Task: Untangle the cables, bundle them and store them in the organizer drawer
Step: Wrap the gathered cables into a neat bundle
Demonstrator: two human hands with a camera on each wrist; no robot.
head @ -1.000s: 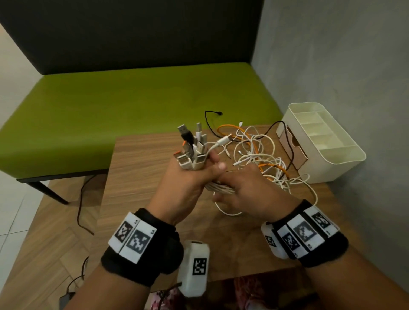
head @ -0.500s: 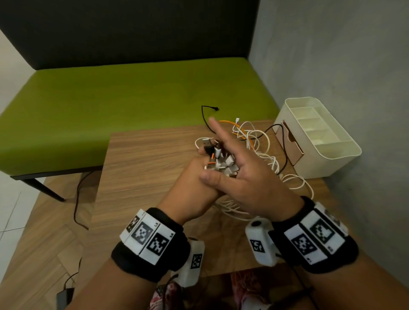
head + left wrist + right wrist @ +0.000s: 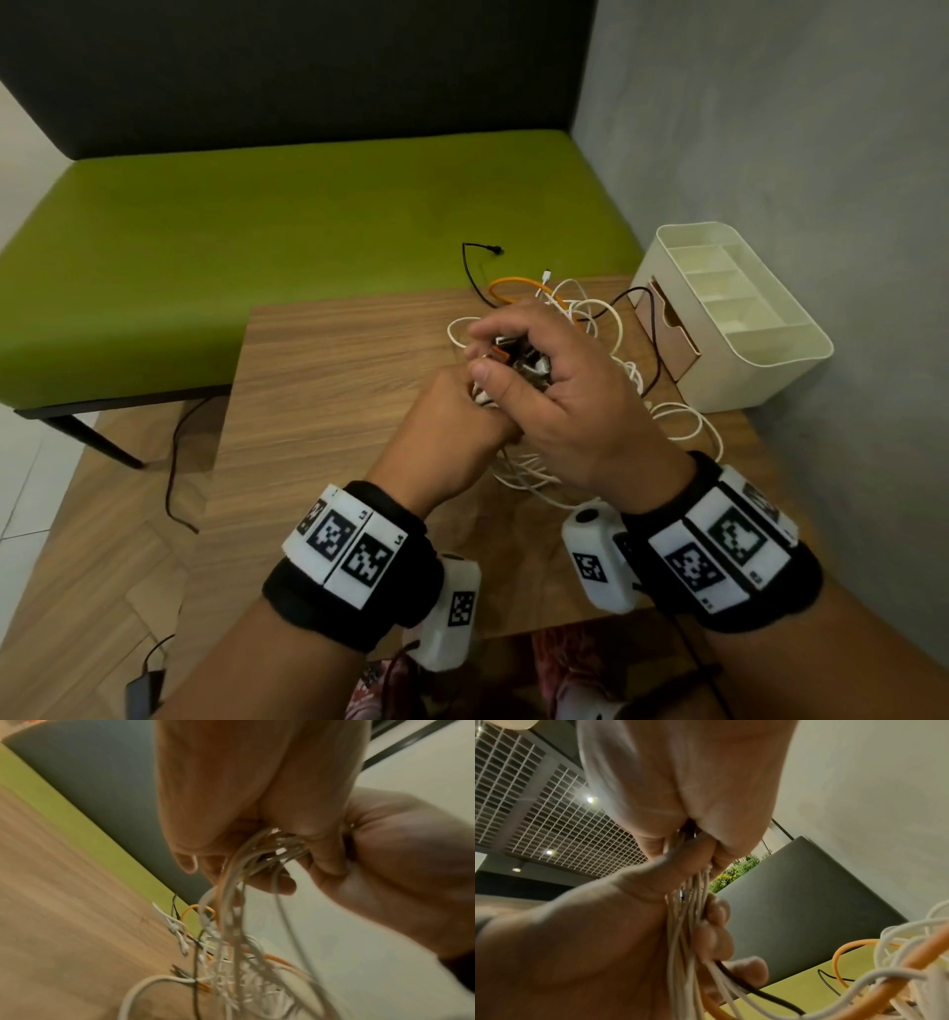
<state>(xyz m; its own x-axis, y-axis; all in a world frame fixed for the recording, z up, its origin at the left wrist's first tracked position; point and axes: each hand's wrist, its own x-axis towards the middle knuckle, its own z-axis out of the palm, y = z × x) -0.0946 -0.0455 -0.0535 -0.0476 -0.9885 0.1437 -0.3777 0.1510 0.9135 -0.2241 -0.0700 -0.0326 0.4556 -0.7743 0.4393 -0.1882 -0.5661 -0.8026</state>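
Observation:
A tangle of white, orange and black cables (image 3: pixel 590 318) lies on the wooden table (image 3: pixel 334 401). My left hand (image 3: pixel 457 411) grips one gathered bunch of them just below the plug ends (image 3: pixel 518 357). My right hand (image 3: pixel 513 349) lies over the top, fingers and thumb curled round the plugs. In the left wrist view the strands (image 3: pixel 267 850) leave my fist and hang down to the pile (image 3: pixel 231 953). The right wrist view shows left fingers (image 3: pixel 713 933) wrapped round the white strands (image 3: pixel 682 923). The cream organizer (image 3: pixel 760 360) stands at the right, its tan drawer (image 3: pixel 667 329) slightly pulled out.
A green bench (image 3: pixel 308 231) runs behind the table. A grey wall (image 3: pixel 796 154) is close on the right, directly behind the organizer. White cable loops (image 3: pixel 683 426) trail between my right hand and the organizer. A black cord (image 3: pixel 174 473) hangs to the floor on the left.
My right hand left the loose cables, came up over the plug ends with straight fingers, and has now curled round them. The left hand kept its grip and tilted the bunch away.

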